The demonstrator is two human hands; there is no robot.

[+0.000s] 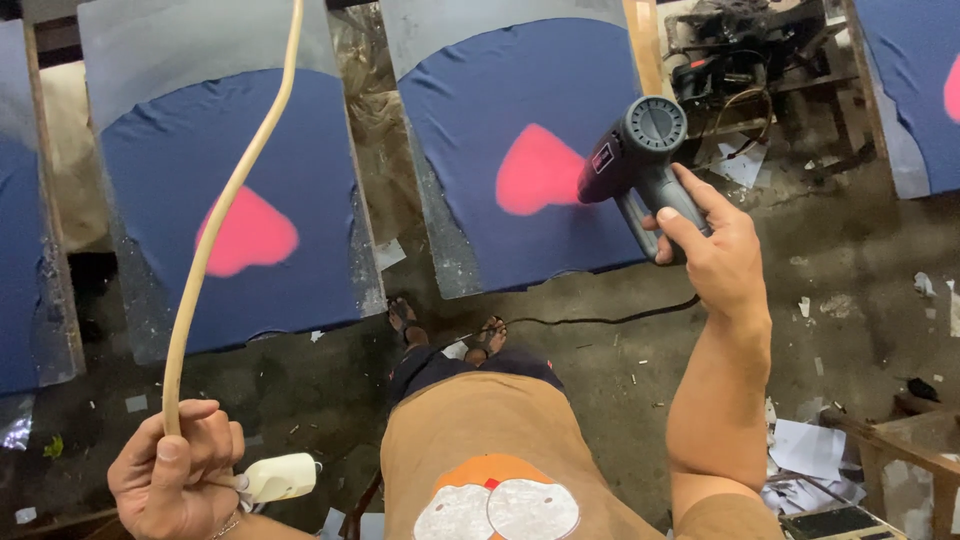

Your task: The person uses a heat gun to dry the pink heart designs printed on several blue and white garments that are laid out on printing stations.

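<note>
Nearest: brown shirt point(490, 450) with a round orange and white print, dark shorts, sandalled feet point(450, 335) on a grimy concrete floor point(850, 270) littered with paper scraps point(805, 450). Workshop setting, wooden frame bottom right.

Left hand point(180, 480), low left: fist closed around a pale cable point(225, 200) that rises from it and curves up out of the top edge. A cream plug block point(280, 478) sits just beside the fingers, touching them.

Right hand point(715, 255), mid right: fingers wrapped tight on the grip of a dark heat gun point(630, 160). Handle runs down-right into the palm; barrel long axis points left and slightly down, nozzle aimed at the pink heart print point(535, 170) on the centre board, held just above it. Round vented rear cap faces the camera. Thin black cord point(600, 320) trails across the floor below.

Further out: row of tilted boards, each with navy fabric point(500, 90) stretched over it. Left board carries a second pink heart point(250, 235); a pink patch shows at the far right edge. Dark machinery point(740, 45) at top right.
</note>
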